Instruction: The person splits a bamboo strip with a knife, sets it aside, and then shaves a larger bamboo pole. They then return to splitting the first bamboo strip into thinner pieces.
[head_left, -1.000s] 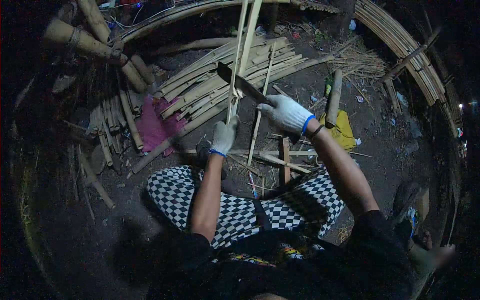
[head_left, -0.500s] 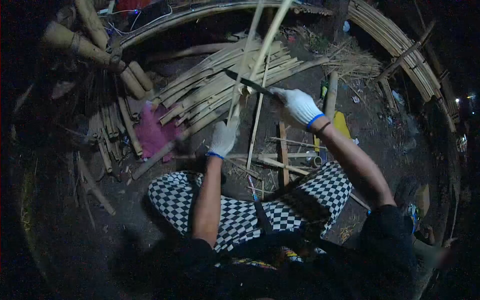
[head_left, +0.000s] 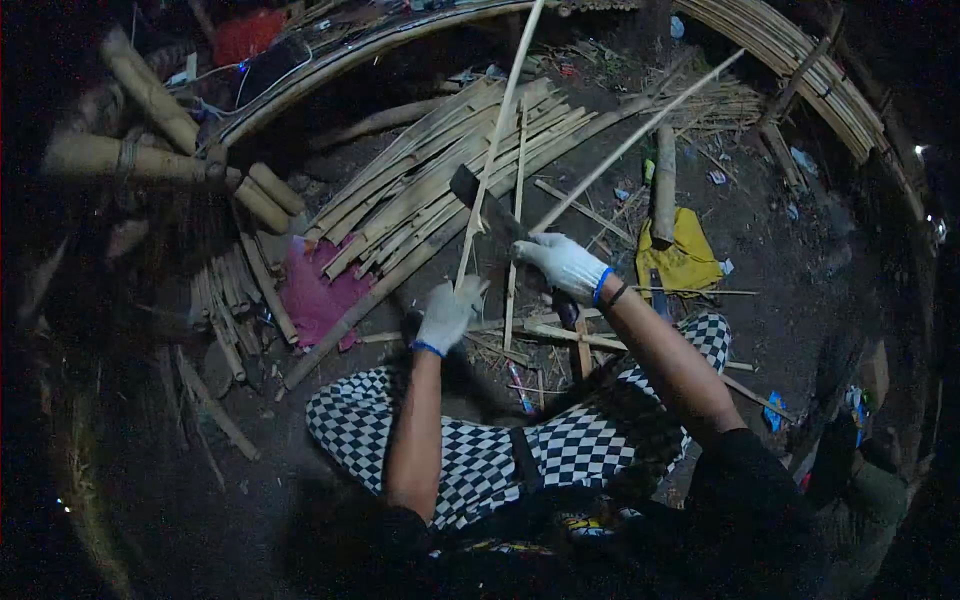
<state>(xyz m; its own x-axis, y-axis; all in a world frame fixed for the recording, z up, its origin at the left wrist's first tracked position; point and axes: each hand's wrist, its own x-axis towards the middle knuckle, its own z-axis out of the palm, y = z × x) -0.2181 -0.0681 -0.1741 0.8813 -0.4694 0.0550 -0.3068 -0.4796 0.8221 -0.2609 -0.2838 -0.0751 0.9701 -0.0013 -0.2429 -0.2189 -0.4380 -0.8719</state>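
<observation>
My left hand (head_left: 448,315), in a white knit glove, is closed around the lower end of a long pale bamboo strip (head_left: 502,115) that slants up past the top edge. My right hand (head_left: 565,268), gloved alike, grips a broad dark-bladed knife (head_left: 490,212). Its blade points up and left, overlapping the held strip near a small raised splinter. A second thin bamboo strip (head_left: 640,145) runs from the fingers of my right hand toward the upper right. Whether those fingers hold that strip I cannot tell.
Split bamboo slats (head_left: 425,175) lie stacked ahead beside a pink cloth (head_left: 320,290). At right are a bamboo tube (head_left: 664,190) and a yellow cloth (head_left: 685,255). My crossed legs in checkered trousers (head_left: 480,450) are below. A curved bamboo rail (head_left: 380,45) arches across the back.
The two strips that rose close together are now apart, one slanting right by my right hand. My right hand and knife have come lower, the blade now on the left strip.
</observation>
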